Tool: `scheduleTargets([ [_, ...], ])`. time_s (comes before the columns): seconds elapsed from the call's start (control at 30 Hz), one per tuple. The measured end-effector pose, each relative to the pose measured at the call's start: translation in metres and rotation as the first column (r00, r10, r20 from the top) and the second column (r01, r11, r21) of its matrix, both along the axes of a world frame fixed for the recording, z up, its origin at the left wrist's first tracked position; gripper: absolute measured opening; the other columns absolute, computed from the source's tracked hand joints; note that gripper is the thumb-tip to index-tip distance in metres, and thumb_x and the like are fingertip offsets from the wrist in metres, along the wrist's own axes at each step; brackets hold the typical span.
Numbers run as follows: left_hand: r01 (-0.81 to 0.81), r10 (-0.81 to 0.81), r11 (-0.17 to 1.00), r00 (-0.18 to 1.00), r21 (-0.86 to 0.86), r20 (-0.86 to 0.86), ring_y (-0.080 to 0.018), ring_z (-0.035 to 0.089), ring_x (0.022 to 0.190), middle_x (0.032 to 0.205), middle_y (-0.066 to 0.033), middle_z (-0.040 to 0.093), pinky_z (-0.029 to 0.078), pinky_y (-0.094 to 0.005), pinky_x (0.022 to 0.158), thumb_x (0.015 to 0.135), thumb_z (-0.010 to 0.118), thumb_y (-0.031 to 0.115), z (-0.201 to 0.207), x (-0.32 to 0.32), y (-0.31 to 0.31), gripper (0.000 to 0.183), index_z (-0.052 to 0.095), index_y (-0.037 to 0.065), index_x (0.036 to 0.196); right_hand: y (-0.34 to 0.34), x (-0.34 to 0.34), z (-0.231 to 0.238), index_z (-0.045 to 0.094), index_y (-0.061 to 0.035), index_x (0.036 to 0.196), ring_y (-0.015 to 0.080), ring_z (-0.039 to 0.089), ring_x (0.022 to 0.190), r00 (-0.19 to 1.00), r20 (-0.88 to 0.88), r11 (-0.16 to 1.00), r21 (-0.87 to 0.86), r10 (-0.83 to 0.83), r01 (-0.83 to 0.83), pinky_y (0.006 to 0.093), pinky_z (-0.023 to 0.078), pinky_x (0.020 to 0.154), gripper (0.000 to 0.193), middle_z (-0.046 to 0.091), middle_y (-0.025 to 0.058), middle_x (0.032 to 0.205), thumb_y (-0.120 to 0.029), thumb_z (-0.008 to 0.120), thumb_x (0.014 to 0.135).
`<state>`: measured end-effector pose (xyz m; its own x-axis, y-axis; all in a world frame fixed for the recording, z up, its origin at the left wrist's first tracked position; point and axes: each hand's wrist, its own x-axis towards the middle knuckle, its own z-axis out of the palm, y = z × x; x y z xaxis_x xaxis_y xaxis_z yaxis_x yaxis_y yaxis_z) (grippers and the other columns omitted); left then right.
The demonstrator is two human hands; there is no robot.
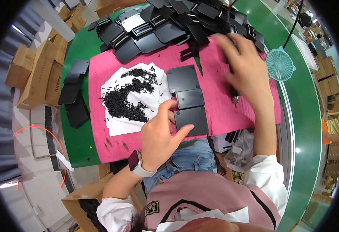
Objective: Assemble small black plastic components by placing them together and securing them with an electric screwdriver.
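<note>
A black plastic piece made of joined flat panels lies lengthwise on the pink foam mat. My left hand grips it by its left edge, thumb across the near panel and fingers bent beside the middle one. A small round spot shows on that middle panel. Over the mat's right side is my right hand, its fingers apart and smeared by motion. A dark upright tool with a metal tip, seemingly a screwdriver, shows partly behind it. Left of the panels, many small black screws lie on a white cloth.
Black hinged parts are heaped along the mat's far edge. More black panels lie on the green table at left. A teal ribbed dish stands at right. Cardboard boxes are stacked beyond the left edge.
</note>
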<state>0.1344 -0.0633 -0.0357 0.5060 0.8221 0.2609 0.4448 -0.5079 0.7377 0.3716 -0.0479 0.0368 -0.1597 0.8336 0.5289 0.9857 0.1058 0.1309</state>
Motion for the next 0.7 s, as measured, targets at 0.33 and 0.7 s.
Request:
scheduleTargets([
  [0.33,0.016,0.065,0.994,0.685,-0.104,0.726,-0.0165,0.061,0.077,0.087,-0.0119,0.064,0.05,-0.027,0.075,0.074,0.074,0.0,0.018,-0.032,-0.007,0.057,0.035,0.001,0.115,0.001,-0.066,0.013,0.055,-0.0075,0.107,0.025,0.059,0.079,0.75,-0.06,0.647,-0.463,0.659,-0.606,0.0381,0.045,0.069,0.054,0.056,0.0053,0.083,-0.022,0.075,0.059],
  [0.7,0.118,0.077,0.981,0.487,-0.153,0.87,-0.028,0.056,0.106,0.119,-0.0202,0.051,0.044,-0.0386,0.092,0.09,0.058,0.04,0.01,-0.046,0.012,0.069,0.022,0.004,0.136,-0.012,-0.103,-0.023,0.055,-0.0034,0.096,0.0174,0.055,0.07,0.42,-0.81,0.672,-0.043,0.41,-0.739,0.0292,0.046,0.061,0.038,0.054,0.0056,0.082,-0.012,0.077,0.067],
])
